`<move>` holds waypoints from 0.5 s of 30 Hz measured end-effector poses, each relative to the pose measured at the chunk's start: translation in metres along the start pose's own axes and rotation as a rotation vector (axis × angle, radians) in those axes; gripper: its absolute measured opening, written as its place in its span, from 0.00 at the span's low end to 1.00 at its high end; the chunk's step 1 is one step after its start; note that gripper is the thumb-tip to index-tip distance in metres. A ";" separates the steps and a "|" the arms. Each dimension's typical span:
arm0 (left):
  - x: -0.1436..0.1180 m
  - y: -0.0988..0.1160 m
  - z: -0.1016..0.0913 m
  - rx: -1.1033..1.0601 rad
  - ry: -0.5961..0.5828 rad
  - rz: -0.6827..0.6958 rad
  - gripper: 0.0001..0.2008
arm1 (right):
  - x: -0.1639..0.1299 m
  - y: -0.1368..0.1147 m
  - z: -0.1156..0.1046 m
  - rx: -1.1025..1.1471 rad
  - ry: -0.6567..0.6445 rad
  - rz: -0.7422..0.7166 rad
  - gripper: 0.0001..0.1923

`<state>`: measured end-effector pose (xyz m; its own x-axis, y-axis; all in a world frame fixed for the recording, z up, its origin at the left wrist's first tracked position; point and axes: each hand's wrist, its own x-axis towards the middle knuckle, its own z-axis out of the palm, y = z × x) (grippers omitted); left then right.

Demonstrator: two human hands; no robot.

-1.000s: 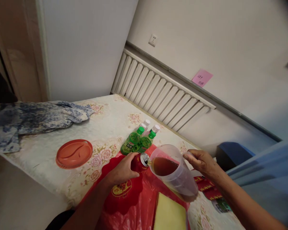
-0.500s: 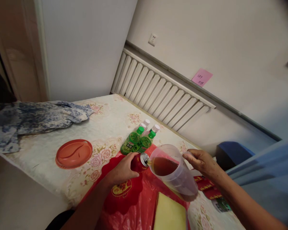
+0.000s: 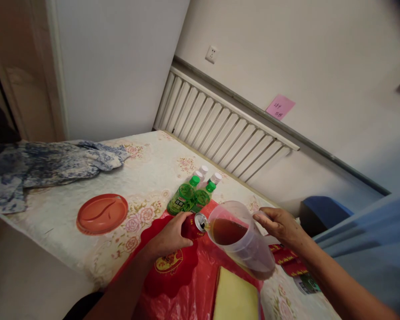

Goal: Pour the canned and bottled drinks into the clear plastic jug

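Note:
My left hand [image 3: 168, 238] is wrapped around a red drink can [image 3: 189, 226], tilted so its opened top faces a clear plastic pitcher [image 3: 253, 255]. Between the can's opening and the pitcher's rim runs a thin yellowish stream. The pitcher leans toward the can, with brown liquid inside, and my right hand [image 3: 276, 222] is closed on its handle. Just behind the can stand green-capped bottles [image 3: 182, 198], with white-capped bottles [image 3: 215, 178] behind them. Below my left hand lies a red scalloped mat [image 3: 170, 280] with a gold print.
A yellow-topped box [image 3: 236, 295] rests on red plastic sheeting [image 3: 190, 302] in front of the pitcher. Red packages [image 3: 288, 260] are at right, partly behind my arm. An orange divided plate [image 3: 102, 214] and crumpled blue-white cloth [image 3: 66, 162] lie left. A radiator [image 3: 220, 126] lines the wall.

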<state>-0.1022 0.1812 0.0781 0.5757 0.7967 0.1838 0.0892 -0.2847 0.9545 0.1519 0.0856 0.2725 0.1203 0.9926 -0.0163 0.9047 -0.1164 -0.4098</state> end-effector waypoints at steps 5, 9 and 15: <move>0.000 0.000 0.000 -0.020 -0.005 0.001 0.35 | 0.001 0.000 0.000 -0.013 0.000 0.001 0.26; 0.001 -0.002 0.001 -0.032 0.005 0.001 0.35 | 0.001 -0.002 0.000 -0.016 -0.002 0.001 0.26; 0.000 -0.004 0.001 -0.028 0.029 0.011 0.35 | 0.001 -0.002 0.000 -0.009 0.013 -0.015 0.27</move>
<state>-0.1013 0.1817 0.0742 0.5526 0.8090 0.2004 0.0599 -0.2784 0.9586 0.1501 0.0871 0.2729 0.1125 0.9937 0.0018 0.9101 -0.1023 -0.4016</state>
